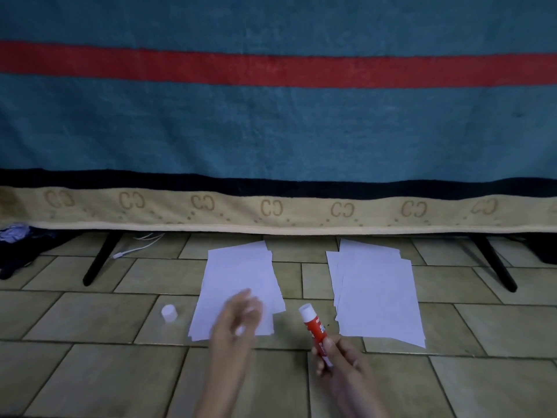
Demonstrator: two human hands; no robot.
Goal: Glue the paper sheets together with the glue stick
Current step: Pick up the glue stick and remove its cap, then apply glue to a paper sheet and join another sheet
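Already uncapped, the glue stick is pinched in the right hand, while the left hand, blurred and fingers apparently loose, hovers over the left paper stack, likely to steady it.

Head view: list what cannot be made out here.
- Left hand: motion-blurred over the left stack of white paper sheets; whether it touches them is unclear.
- Red-and-white glue stick: label too small; lower end hidden by the gripping right hand.
- Right stack of white paper sheets: overlap hides the sheet count.
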